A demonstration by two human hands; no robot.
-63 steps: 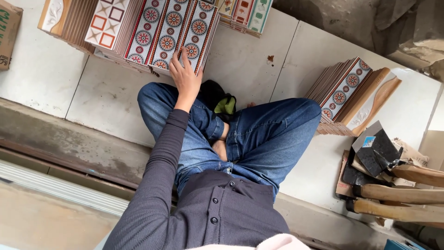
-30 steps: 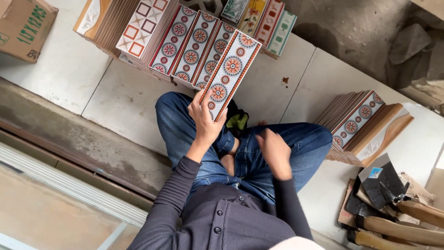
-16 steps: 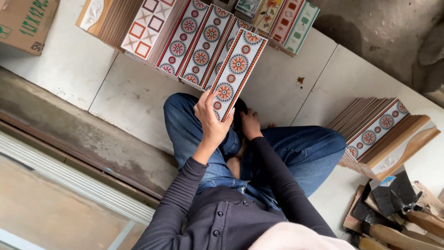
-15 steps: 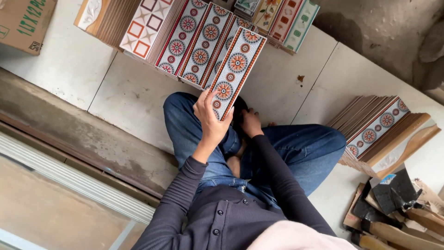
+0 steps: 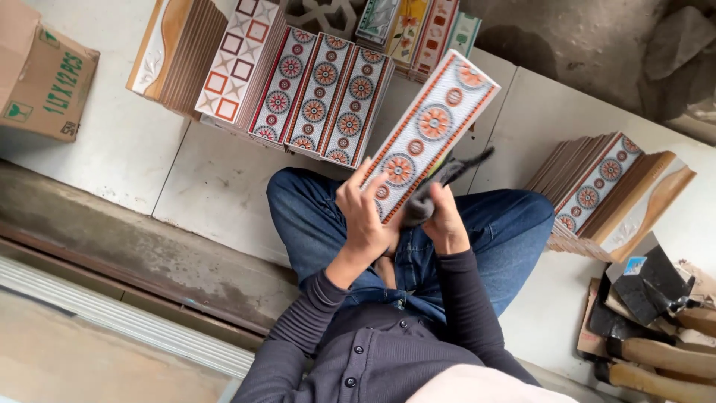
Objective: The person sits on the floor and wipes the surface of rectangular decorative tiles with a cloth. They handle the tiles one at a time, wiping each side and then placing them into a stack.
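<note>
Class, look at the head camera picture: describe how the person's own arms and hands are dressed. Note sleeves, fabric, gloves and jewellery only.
Both arms wear long, close-fitting sleeves of dark grey ribbed knit, ending at the wrists. The left hand and right hand are bare, with no gloves. No ring, watch or bracelet shows.

The long white ceramic tile with orange medallions [image 5: 431, 137] now sits lifted clear of the leaning row, held by the left hand [image 5: 365, 216]. The right hand [image 5: 446, 224], earlier down at the lap, now presses a dark cloth [image 5: 440, 186] against the tile's lower edge.
</note>
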